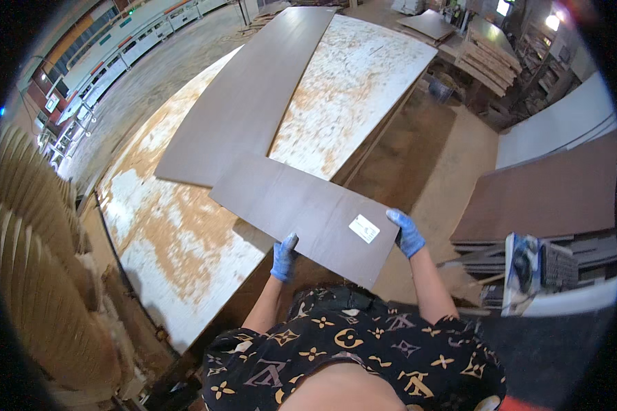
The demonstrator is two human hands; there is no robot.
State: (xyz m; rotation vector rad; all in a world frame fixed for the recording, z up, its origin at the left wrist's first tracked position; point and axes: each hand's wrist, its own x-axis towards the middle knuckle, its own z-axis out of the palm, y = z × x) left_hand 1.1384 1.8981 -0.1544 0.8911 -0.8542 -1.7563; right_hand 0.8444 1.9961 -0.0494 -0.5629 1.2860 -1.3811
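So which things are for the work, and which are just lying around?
Likely the work:
short panel, held by left hand and right hand
long panel
dusty white surface

Probably lying about:
brown sheet stack
far board pile

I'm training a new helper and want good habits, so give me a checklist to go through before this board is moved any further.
1. Gloves worn: ok, blue ones on both hands.
2. Left hand on the short board: ok, gripping its near edge.
3. Right hand on the short board: ok, gripping its right end.
4. Label facing up: ok, it shows on the top face near the right end.
5. Short board clear of the long board: cannot tell; they overlap in view, but contact is unclear.
6. White surface free of sawdust: not ok, brown dust is spread over it.
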